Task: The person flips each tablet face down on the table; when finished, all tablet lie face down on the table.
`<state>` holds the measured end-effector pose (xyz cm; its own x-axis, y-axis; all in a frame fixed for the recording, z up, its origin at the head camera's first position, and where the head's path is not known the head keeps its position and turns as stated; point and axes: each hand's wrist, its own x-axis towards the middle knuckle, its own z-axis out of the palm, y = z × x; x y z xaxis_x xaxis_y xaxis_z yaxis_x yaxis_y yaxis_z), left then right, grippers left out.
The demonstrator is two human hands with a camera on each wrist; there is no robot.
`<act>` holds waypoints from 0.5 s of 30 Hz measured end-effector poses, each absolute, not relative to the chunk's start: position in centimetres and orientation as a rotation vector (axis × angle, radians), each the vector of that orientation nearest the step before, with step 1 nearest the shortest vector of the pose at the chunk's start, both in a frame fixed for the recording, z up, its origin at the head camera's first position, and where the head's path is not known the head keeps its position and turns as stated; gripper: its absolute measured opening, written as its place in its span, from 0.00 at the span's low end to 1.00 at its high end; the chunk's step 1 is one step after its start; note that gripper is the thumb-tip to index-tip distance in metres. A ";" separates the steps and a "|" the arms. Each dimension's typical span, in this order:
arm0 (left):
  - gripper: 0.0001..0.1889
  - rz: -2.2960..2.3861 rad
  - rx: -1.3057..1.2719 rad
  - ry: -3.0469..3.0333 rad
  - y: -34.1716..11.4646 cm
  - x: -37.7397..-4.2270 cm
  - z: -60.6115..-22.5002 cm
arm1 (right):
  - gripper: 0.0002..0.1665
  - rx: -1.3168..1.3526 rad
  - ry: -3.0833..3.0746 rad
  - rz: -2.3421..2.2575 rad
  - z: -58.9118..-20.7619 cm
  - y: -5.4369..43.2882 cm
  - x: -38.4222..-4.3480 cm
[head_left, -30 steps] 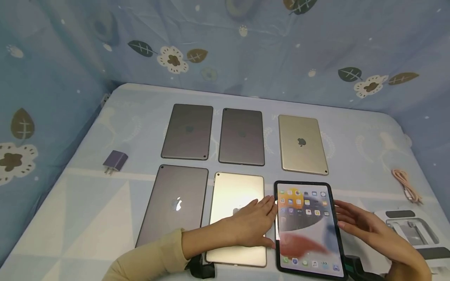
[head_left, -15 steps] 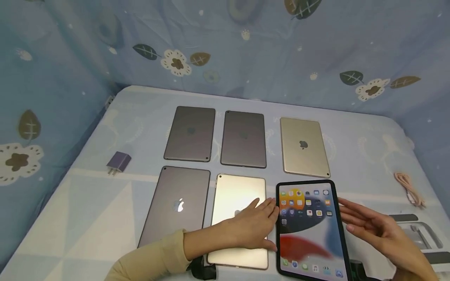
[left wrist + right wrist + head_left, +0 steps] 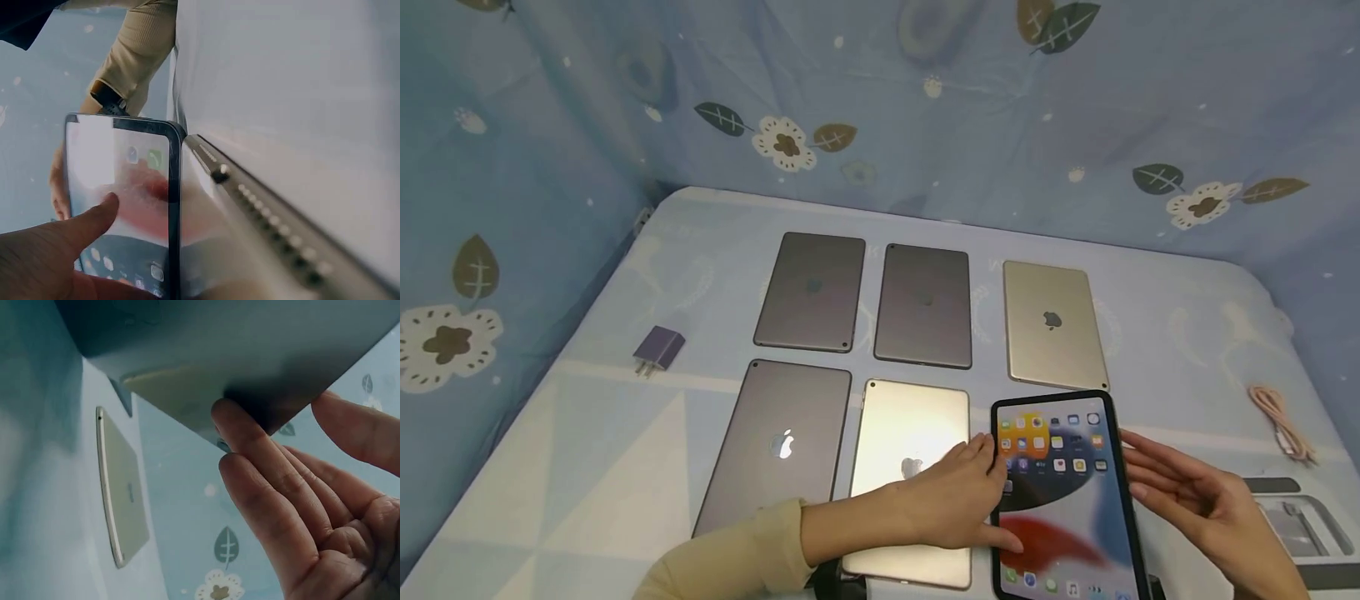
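In the head view, a black-bordered tablet [image 3: 1060, 500] with its home screen lit stands between both hands. The left wrist view shows its screen tilted up from the bed. My left hand [image 3: 951, 496] reaches over a gold tablet [image 3: 868, 433]; its fingers lie at the lit tablet's left edge and the spread thumb is over the screen. My right hand [image 3: 1210, 508] holds the right edge. In the right wrist view, its fingertips [image 3: 234, 422] are against the dark back, with the thumb at the edge.
Several tablets lie face down: grey ones [image 3: 811, 292] [image 3: 922, 304] [image 3: 778, 442] and another gold one [image 3: 1054, 325]. A purple charger plug [image 3: 658, 348] lies left. On the right are a coiled pink cable [image 3: 1281, 421] and a grey-and-white case [image 3: 1300, 525].
My left thumb has moved from beside the lit tablet's left edge to over its screen. Glare on that screen has faded as its tilt shifted. The head view has drifted slightly.
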<state>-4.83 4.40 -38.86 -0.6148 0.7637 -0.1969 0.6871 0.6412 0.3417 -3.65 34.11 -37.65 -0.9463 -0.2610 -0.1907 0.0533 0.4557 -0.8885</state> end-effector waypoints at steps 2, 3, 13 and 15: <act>0.48 0.381 1.150 2.543 4.9 -4.9 -38.6 | 0.34 -0.227 2.376 -1.570 -37.5 33.9 -3.4; 0.49 0.404 1.147 2.543 5.1 -4.9 -38.5 | 0.34 -0.242 2.358 -1.617 -37.4 33.8 -3.3; 0.59 0.656 1.034 2.428 5.8 -5.1 -38.2 | 0.35 -0.594 2.033 -2.188 -37.9 31.5 -4.1; 0.60 0.698 1.028 2.403 5.7 -5.2 -38.2 | 0.35 -0.706 1.909 -2.260 -38.3 31.3 -4.4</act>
<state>-5.17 5.69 -38.25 -0.6311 0.7526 -0.1879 0.5347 0.5976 0.5975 -4.41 31.29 -38.35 -0.8874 -0.3651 0.2815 -0.2165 -0.2089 -0.9537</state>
